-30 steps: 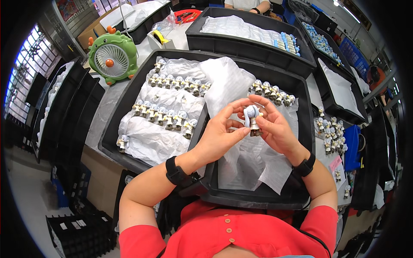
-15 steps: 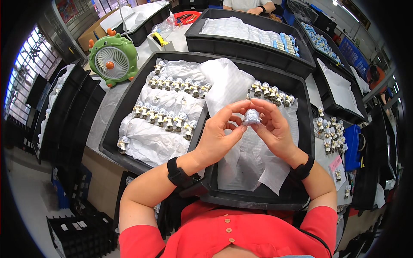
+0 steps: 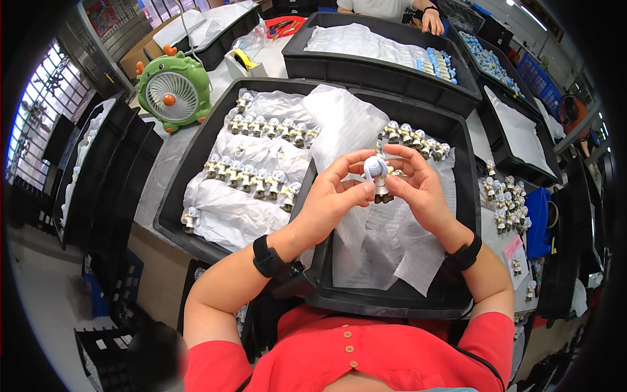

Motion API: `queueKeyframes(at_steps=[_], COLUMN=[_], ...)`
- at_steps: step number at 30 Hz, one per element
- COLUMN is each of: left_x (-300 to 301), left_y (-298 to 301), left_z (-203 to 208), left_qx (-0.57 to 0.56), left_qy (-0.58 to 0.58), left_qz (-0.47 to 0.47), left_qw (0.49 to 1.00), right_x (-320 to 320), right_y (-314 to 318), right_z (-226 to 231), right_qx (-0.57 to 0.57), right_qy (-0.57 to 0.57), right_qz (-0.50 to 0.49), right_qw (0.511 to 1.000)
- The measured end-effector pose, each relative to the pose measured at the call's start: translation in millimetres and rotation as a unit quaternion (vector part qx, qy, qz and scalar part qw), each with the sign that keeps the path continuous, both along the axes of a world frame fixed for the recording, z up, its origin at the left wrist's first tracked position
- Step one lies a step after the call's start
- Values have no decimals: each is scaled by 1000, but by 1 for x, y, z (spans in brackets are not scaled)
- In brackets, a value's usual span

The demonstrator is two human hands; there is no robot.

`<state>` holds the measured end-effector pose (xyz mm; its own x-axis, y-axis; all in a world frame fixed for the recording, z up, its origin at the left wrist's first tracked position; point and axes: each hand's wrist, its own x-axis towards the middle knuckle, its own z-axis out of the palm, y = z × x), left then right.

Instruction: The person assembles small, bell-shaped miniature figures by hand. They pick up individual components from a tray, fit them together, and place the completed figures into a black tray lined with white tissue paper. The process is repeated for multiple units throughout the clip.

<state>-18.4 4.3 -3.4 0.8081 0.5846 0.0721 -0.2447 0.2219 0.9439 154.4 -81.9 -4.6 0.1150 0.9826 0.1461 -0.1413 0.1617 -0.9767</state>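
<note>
Between my two hands, a small figurine (image 3: 377, 175) with pale blue-white hair, a white outfit and dark feet is held upright. My left hand (image 3: 336, 191) pinches it from the left, thumb against its body. From the other side, my right hand (image 3: 421, 189) grips it with thumb and fingers. Both hands are above the right black tray (image 3: 467, 215), lined with crumpled white tissue sheets (image 3: 372, 251). A row of similar figurines (image 3: 415, 138) lies just beyond my fingers. In the left black tray (image 3: 171, 212), more figurines (image 3: 251, 179) lie in rows on white tissue.
A green animal-shaped fan (image 3: 171, 91) stands at the far left of the table. Loose figurines (image 3: 506, 199) cluster at the right, beside a blue bin (image 3: 539, 222). Another black tray (image 3: 366, 75) lies across the back, with a co-worker's hand (image 3: 432, 21) at its far edge.
The figurine has turned from its hair side up to standing upright, its body and feet now visible. My fingers have shifted round it. The co-worker's hand has come to the tray's far edge.
</note>
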Motion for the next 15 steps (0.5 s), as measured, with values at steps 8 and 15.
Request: queueKeyframes(at_steps=[8,15], left_x=[2,1], left_y=[5,5], left_z=[-6,-4], left_qx=[-86,-89], left_qy=[-9,4], left_qz=[-26,-36], left_qw=[996,995], right_x=[2,2], right_y=[0,0], right_z=[-1,3], right_qx=[-66,-69], right_qy=[77,116], right_qz=[9,31], right_qw=[995,990])
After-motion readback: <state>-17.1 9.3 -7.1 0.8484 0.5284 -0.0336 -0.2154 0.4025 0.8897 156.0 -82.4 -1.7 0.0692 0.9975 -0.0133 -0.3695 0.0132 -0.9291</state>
